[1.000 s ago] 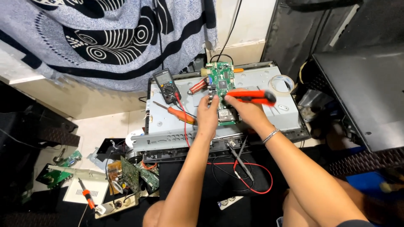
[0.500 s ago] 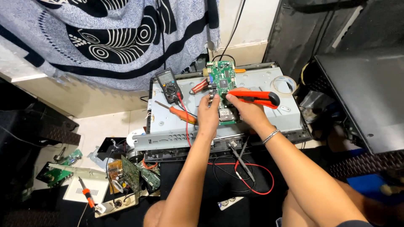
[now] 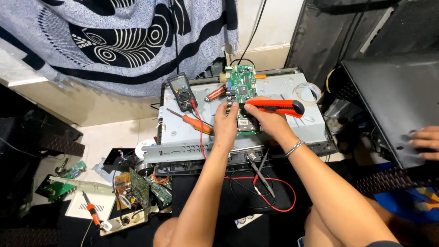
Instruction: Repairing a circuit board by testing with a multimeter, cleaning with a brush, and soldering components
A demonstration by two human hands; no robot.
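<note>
A green circuit board [image 3: 242,84] lies on a grey metal chassis panel [image 3: 183,130]. My left hand [image 3: 225,124] rests on the board's near left edge, its fingertips touching the board. My right hand [image 3: 270,120] grips a red and black utility knife [image 3: 279,107] and holds it sideways over the board's near part. On that wrist sits a metal bracelet [image 3: 295,147]. Both hands hide the board's lower half.
On the panel lie a dark multimeter [image 3: 181,93], an orange screwdriver [image 3: 192,121] and a tape roll [image 3: 307,92]. Red and black probe leads [image 3: 262,184] trail below. Loose circuit boards [image 3: 137,187] lie at lower left. Another person's hand [image 3: 425,142] rests on a black panel at right.
The hands and knife stay at the same spot on the board, with only slight shifts. Another person's hand has appeared at the right edge.
</note>
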